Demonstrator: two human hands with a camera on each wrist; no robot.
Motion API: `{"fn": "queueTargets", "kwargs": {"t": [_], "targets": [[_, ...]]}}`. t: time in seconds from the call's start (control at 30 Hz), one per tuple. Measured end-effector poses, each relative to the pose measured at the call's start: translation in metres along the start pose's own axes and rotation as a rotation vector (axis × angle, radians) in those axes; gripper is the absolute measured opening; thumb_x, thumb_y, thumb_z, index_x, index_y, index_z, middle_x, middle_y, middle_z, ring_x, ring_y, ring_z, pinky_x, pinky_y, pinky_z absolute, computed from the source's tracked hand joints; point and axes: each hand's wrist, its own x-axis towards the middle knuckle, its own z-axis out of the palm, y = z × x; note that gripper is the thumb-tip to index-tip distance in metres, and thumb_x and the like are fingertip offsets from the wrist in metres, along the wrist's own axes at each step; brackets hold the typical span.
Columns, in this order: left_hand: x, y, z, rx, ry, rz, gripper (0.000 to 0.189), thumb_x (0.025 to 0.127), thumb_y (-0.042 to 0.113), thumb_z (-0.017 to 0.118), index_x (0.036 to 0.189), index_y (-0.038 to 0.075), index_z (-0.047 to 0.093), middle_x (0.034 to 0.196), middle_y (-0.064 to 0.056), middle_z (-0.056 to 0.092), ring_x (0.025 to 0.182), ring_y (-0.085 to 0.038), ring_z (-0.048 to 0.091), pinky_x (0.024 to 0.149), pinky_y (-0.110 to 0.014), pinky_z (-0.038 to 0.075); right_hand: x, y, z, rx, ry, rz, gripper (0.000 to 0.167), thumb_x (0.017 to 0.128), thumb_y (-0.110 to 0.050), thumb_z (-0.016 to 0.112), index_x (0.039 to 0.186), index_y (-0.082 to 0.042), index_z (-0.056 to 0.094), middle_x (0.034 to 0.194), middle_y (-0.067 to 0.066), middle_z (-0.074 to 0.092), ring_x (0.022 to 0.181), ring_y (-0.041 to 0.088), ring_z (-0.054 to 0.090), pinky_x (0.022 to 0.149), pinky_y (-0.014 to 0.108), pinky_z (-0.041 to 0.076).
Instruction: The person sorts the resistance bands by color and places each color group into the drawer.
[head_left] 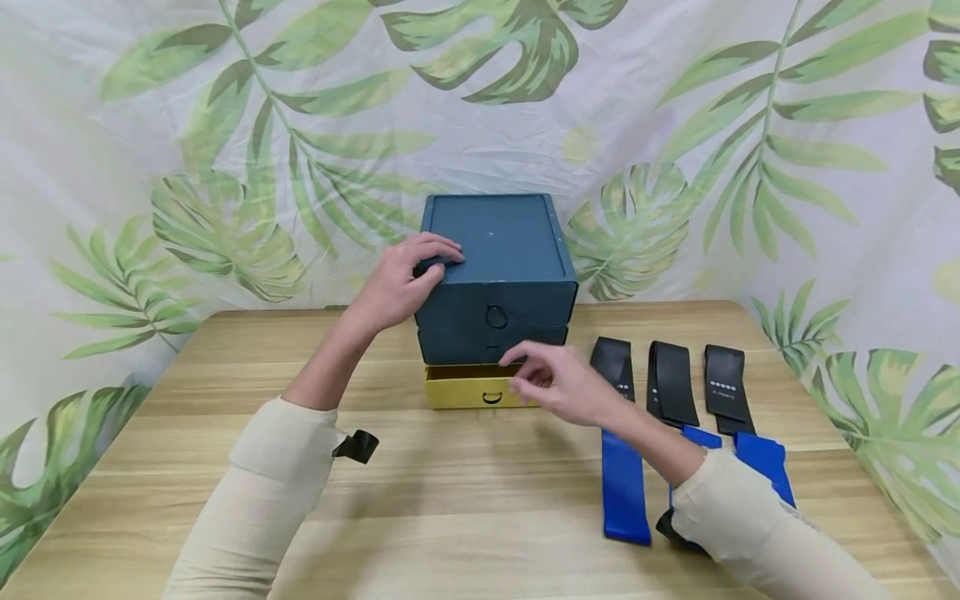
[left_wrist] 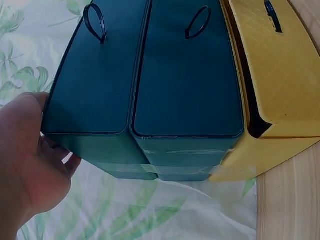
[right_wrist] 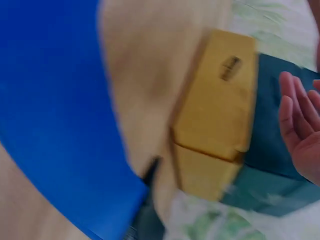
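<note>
A stack of small drawer boxes stands at the back of the table, two dark teal drawers over a yellow drawer. The yellow drawer sticks out a little from its case, showing a dark gap. Black loop pulls hang on the fronts, one on the top teal drawer. My left hand rests at the stack's top left edge, fingers over the lid. My right hand hovers before the yellow drawer's right side, fingers loosely bent with nothing between them. In the right wrist view it overlaps the teal boxes.
On the right of the table lie several folded resistance bands, black ones at the back and blue ones nearer. A blue band fills much of the right wrist view. A leaf-patterned cloth hangs behind the wooden table.
</note>
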Motion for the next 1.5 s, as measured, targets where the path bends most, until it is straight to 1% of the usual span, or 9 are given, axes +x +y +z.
{"fn": "queueTargets", "kwargs": {"t": [0.1,0.2,0.3,0.53,0.87,1.13,1.23,1.33,1.5], "targets": [[0.0,0.0,0.0,0.007,-0.012,0.001,0.033,0.102,0.001,0.047,0.122,-0.002,0.073,0.137,-0.018,0.062,0.138,-0.036,0.049,0.112,-0.054,0.039,0.006,0.014,0.014,0.029,-0.085,0.093,0.027,0.102,0.0,0.06,0.129,0.004,0.062,0.097,0.016,0.077,0.082,0.03,0.076,0.074,0.031,0.062],[0.001,0.0,0.0,0.014,-0.023,0.0,0.033,0.102,0.002,0.046,0.123,-0.001,0.073,0.138,-0.018,0.062,0.138,-0.037,0.049,0.112,-0.054,0.039,0.011,0.024,0.026,0.049,-0.09,0.118,0.025,0.104,0.0,0.056,0.128,0.004,0.061,0.1,0.019,0.077,0.085,0.037,0.076,0.077,0.039,0.063],[0.001,0.0,-0.001,0.008,-0.027,0.001,0.033,0.102,0.002,0.046,0.123,-0.001,0.073,0.138,-0.018,0.062,0.138,-0.037,0.049,0.112,-0.054,0.039,0.014,0.028,0.032,0.091,-0.075,0.106,0.019,0.105,0.0,0.054,0.123,0.005,0.06,0.1,0.021,0.077,0.086,0.04,0.076,0.079,0.046,0.063],[0.002,0.001,-0.003,0.007,-0.027,0.007,0.033,0.102,0.002,0.048,0.121,-0.001,0.073,0.137,-0.018,0.064,0.137,-0.036,0.05,0.113,-0.054,0.039,0.016,0.034,0.036,0.109,-0.019,0.067,0.012,0.107,-0.005,0.053,0.112,0.005,0.059,0.098,0.021,0.075,0.082,0.04,0.075,0.074,0.048,0.062],[0.003,0.002,-0.005,0.0,-0.028,0.016,0.032,0.102,0.001,0.048,0.121,-0.002,0.073,0.136,-0.019,0.064,0.136,-0.037,0.051,0.111,-0.054,0.041,0.018,0.035,0.035,0.097,0.004,0.068,0.025,0.112,-0.014,0.046,0.122,0.005,0.06,0.105,0.02,0.073,0.086,0.035,0.076,0.075,0.059,0.058],[0.003,0.002,-0.006,0.004,-0.028,0.011,0.032,0.102,0.001,0.048,0.122,-0.002,0.074,0.136,-0.019,0.064,0.137,-0.036,0.05,0.113,-0.055,0.039,0.018,0.037,0.035,0.079,0.012,0.007,0.023,0.112,-0.011,0.043,0.115,0.003,0.061,0.109,0.022,0.072,0.09,0.037,0.076,0.082,0.05,0.06],[0.003,0.002,-0.007,0.004,-0.029,0.009,0.032,0.102,0.001,0.048,0.122,-0.002,0.074,0.136,-0.019,0.064,0.138,-0.036,0.05,0.114,-0.055,0.038,0.016,0.037,0.034,0.062,0.013,-0.014,0.018,0.11,-0.01,0.048,0.113,0.002,0.062,0.107,0.021,0.073,0.092,0.039,0.075,0.081,0.048,0.061],[0.002,0.002,-0.007,0.005,-0.032,0.006,0.032,0.102,0.001,0.048,0.122,-0.001,0.073,0.137,-0.019,0.064,0.138,-0.036,0.05,0.114,-0.055,0.038,0.015,0.037,0.035,0.026,0.028,-0.015,0.011,0.108,-0.01,0.055,0.113,-0.001,0.06,0.103,0.019,0.074,0.09,0.038,0.074,0.077,0.039,0.061],[0.001,0.001,-0.007,0.006,-0.039,-0.001,0.032,0.102,0.001,0.049,0.122,-0.001,0.074,0.137,-0.019,0.064,0.138,-0.036,0.05,0.113,-0.055,0.039,0.015,0.037,0.037,-0.038,0.039,0.008,0.012,0.105,-0.012,0.061,0.112,-0.001,0.062,0.1,0.017,0.075,0.086,0.034,0.073,0.074,0.027,0.057]]}}
